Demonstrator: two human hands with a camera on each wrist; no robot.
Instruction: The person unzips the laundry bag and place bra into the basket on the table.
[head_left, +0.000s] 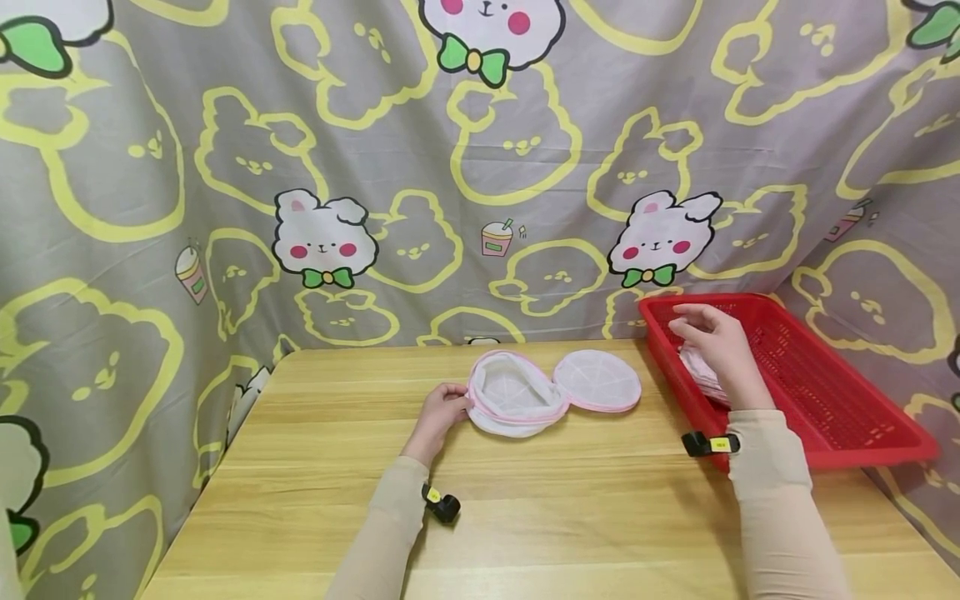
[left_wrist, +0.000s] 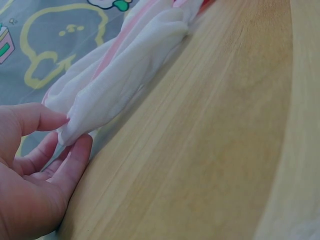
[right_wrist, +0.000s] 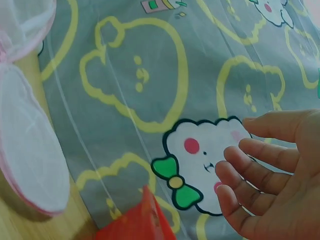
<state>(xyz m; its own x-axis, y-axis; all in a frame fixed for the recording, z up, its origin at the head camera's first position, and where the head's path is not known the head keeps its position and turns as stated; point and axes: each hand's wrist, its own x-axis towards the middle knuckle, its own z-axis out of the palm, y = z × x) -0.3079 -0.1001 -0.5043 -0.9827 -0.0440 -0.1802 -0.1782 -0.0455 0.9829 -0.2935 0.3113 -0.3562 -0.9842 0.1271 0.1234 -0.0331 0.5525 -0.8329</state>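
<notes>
A round white mesh laundry bag (head_left: 517,421) with pink zip trim lies on the table, its mouth unzipped. Its round lid (head_left: 597,381) is folded out flat to the right. At the bag's left edge, my left hand (head_left: 441,414) pinches the white fabric between thumb and fingers, as the left wrist view shows up close. My right hand (head_left: 716,350) hovers over the near left side of the red basket (head_left: 840,454), fingers loosely bent and holding nothing. Below it, partly hidden by the hand, a pale pink folded cloth (head_left: 699,373) lies inside the basket.
The wooden table (head_left: 570,517) meets a grey patterned curtain (head_left: 420,167) at the back and on both sides. The perforated basket occupies the table's right end, close to the curtain.
</notes>
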